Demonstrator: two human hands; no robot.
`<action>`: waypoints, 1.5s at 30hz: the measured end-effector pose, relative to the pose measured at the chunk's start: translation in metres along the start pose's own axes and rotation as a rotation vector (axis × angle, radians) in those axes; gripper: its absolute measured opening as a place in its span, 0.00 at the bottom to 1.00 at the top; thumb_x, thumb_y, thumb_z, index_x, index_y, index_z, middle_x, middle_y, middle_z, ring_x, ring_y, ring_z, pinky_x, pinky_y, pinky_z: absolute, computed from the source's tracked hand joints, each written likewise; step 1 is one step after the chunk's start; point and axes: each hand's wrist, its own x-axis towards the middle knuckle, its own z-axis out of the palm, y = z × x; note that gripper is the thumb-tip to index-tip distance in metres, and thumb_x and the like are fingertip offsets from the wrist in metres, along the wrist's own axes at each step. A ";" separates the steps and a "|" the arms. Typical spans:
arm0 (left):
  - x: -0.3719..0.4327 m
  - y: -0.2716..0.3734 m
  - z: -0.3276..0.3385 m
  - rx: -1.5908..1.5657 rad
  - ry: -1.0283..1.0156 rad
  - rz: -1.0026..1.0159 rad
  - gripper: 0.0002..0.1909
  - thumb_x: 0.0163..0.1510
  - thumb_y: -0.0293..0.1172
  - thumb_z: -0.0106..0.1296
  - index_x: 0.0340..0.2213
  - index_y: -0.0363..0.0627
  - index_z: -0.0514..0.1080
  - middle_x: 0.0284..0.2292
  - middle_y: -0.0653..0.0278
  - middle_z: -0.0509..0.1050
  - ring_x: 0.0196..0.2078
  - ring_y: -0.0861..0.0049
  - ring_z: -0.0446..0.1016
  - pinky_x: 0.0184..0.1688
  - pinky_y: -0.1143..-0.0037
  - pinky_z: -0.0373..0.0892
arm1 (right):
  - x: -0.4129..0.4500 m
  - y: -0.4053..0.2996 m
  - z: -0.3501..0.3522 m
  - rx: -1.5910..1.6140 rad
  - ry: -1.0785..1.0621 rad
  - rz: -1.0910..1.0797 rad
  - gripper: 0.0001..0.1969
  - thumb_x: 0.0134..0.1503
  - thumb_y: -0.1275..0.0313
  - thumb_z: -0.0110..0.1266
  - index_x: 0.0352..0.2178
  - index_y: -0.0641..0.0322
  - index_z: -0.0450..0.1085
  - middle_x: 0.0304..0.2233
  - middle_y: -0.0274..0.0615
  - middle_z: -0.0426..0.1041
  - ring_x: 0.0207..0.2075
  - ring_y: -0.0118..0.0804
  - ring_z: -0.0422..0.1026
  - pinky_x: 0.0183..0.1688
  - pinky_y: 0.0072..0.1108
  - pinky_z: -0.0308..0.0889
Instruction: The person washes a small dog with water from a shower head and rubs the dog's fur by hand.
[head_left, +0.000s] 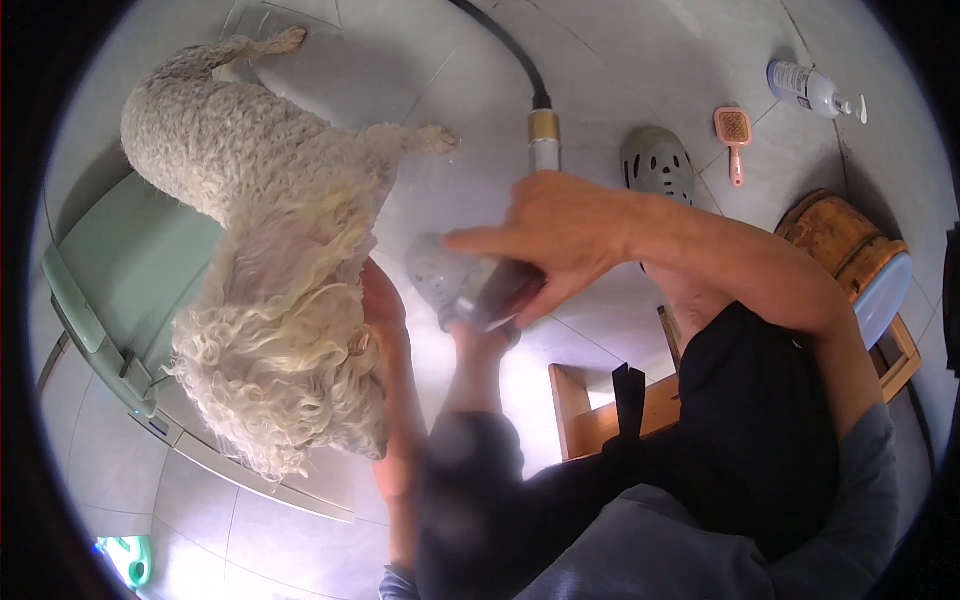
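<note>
A wet-looking dog (247, 142) with curly off-white fur stands on the tiles at the left. Its body coat is short, with longer locks over the neck and head, and pink skin shows through at the neck. My left hand (384, 292) is against the dog's neck and head from the right, its fingers mostly hidden by fur. In my right hand (574, 229) is a corded tool that looks like an electric clipper (545, 139), with a gold collar and silver barrel. Its dark lower end is blurred and apart from the dog. My right index finger points left.
A black cord (510, 41) runs up from the tool. A pink brush (733, 127) and pump bottle (806, 88) lie at upper right, near a wooden bucket (832, 232). A pale green panel (135, 247) stands behind the dog. Below my arm is a wooden stool (592, 431).
</note>
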 end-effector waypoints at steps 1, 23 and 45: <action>0.000 0.001 0.002 0.007 -0.005 0.012 0.24 0.64 0.33 0.59 0.57 0.33 0.71 0.54 0.55 0.76 0.55 0.66 0.75 0.63 0.64 0.68 | -0.009 0.002 -0.004 0.024 0.024 -0.002 0.47 0.42 0.48 0.75 0.61 0.48 0.64 0.24 0.36 0.79 0.26 0.52 0.77 0.36 0.39 0.70; 0.039 -0.019 0.045 -0.299 0.055 0.058 0.21 0.63 0.22 0.60 0.56 0.27 0.71 0.56 0.54 0.75 0.56 0.66 0.75 0.61 0.69 0.71 | -0.100 -0.045 0.011 -0.039 0.446 0.005 0.37 0.43 0.37 0.71 0.36 0.65 0.76 0.20 0.46 0.78 0.23 0.49 0.80 0.26 0.35 0.73; 0.115 -0.099 -0.032 -0.328 0.255 0.235 0.31 0.62 0.38 0.64 0.59 0.32 0.68 0.55 0.57 0.73 0.51 0.72 0.71 0.60 0.72 0.67 | -0.040 -0.066 0.016 -0.073 0.217 -0.089 0.39 0.47 0.38 0.70 0.43 0.67 0.77 0.19 0.45 0.78 0.23 0.44 0.81 0.27 0.32 0.75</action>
